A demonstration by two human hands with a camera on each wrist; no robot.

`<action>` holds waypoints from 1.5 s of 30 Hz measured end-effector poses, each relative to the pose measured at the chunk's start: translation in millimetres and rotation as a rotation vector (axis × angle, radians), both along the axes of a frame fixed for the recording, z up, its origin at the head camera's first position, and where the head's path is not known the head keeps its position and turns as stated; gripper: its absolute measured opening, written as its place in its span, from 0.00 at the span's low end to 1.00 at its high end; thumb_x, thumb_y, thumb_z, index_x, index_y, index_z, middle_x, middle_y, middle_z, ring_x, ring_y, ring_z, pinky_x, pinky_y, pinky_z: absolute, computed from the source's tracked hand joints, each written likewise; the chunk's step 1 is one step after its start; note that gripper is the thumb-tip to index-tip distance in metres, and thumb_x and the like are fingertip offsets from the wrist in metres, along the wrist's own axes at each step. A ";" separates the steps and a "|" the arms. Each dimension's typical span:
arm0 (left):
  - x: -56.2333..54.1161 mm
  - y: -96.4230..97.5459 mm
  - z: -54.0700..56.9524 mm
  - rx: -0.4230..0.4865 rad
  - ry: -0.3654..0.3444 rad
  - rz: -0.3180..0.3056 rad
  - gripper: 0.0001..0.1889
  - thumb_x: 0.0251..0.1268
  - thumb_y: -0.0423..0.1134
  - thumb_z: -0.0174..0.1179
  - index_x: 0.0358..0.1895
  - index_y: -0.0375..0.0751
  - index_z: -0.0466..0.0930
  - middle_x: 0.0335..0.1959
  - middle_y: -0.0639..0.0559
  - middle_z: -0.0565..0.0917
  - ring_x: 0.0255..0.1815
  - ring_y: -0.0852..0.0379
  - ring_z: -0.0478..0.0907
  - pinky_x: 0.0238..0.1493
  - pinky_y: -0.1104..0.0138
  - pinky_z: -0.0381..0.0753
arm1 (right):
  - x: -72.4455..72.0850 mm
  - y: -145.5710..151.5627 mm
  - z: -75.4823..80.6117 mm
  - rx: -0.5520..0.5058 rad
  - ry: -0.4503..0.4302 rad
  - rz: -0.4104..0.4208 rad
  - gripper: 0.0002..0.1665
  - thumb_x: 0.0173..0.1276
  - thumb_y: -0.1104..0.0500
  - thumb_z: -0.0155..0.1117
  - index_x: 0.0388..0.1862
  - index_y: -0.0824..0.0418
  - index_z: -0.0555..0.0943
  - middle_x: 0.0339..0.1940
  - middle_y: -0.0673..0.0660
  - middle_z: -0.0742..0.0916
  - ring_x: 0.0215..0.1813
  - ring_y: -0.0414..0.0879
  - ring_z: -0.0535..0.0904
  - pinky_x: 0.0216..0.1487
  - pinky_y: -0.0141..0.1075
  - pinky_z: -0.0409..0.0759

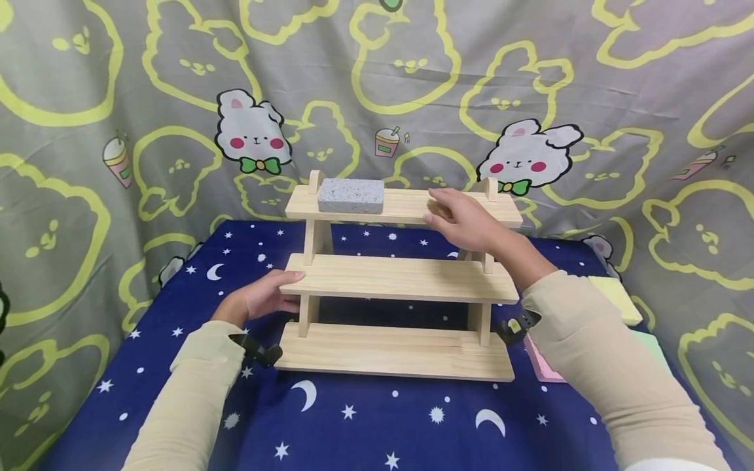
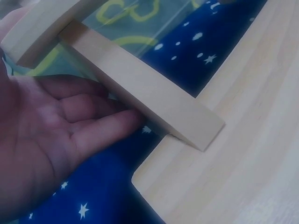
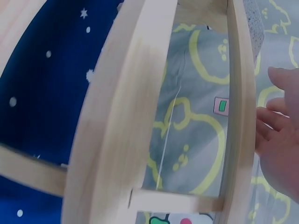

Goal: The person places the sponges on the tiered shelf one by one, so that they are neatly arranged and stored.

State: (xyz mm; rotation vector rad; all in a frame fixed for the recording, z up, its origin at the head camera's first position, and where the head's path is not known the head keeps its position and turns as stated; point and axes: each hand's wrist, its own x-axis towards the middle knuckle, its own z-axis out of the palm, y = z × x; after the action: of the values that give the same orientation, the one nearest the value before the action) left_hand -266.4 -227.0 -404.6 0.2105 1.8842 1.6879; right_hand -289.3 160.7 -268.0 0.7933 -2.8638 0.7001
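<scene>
A three-tier wooden display shelf (image 1: pixel 400 278) stands on the blue cloth. My left hand (image 1: pixel 268 297) grips the left end of its middle board, thumb on top and fingers beneath. In the left wrist view, the fingers of that hand (image 2: pixel 60 121) lie against an upright support (image 2: pixel 149 88). On the left part of the top board rests a speckled grey block (image 1: pixel 351 196). To the right of the block, my right hand (image 1: pixel 462 219) is over the top board with loosely bent fingers and nothing visible in them. The right wrist view shows this hand (image 3: pixel 282 126) beside the top board (image 3: pixel 243 107).
Right of the shelf, partly behind my right sleeve, lie a yellow piece (image 1: pixel 615 299), a green piece (image 1: pixel 650 347) and a pink piece (image 1: pixel 543 363). A grey curtain (image 1: pixel 412 85) with rabbit prints hangs behind. The blue cloth (image 1: pixel 330 425) has moons and stars.
</scene>
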 end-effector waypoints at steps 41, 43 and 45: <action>-0.1 0.3 0.4 0.006 0.005 -0.012 0.36 0.67 0.51 0.44 0.69 0.28 0.52 0.63 0.29 0.65 0.61 0.40 0.69 0.57 0.50 0.74 | 53.0 110.9 -14.0 -0.044 0.026 -0.234 0.38 0.71 0.46 0.51 0.74 0.59 0.56 0.72 0.68 0.63 0.72 0.67 0.54 0.62 0.68 0.55; -0.3 0.2 -0.2 0.004 0.005 -0.010 0.36 0.66 0.51 0.44 0.69 0.28 0.52 0.63 0.29 0.65 0.60 0.41 0.70 0.57 0.50 0.74 | 56.5 114.8 -15.9 -0.050 0.014 -0.241 0.38 0.71 0.46 0.51 0.74 0.60 0.55 0.72 0.69 0.63 0.71 0.68 0.54 0.62 0.68 0.54; -0.5 0.3 -0.8 0.003 0.005 -0.008 0.36 0.67 0.51 0.44 0.69 0.28 0.52 0.63 0.29 0.65 0.60 0.41 0.70 0.56 0.50 0.74 | 59.8 118.5 -18.7 -0.054 0.001 -0.248 0.38 0.71 0.46 0.51 0.74 0.61 0.55 0.71 0.70 0.63 0.71 0.68 0.55 0.62 0.68 0.55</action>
State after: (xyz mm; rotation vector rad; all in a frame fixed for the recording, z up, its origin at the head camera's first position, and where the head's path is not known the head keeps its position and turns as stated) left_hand -266.9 -226.7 -405.4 0.2231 1.8823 1.6864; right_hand -229.6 279.2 -286.7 0.4209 -2.8578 0.7388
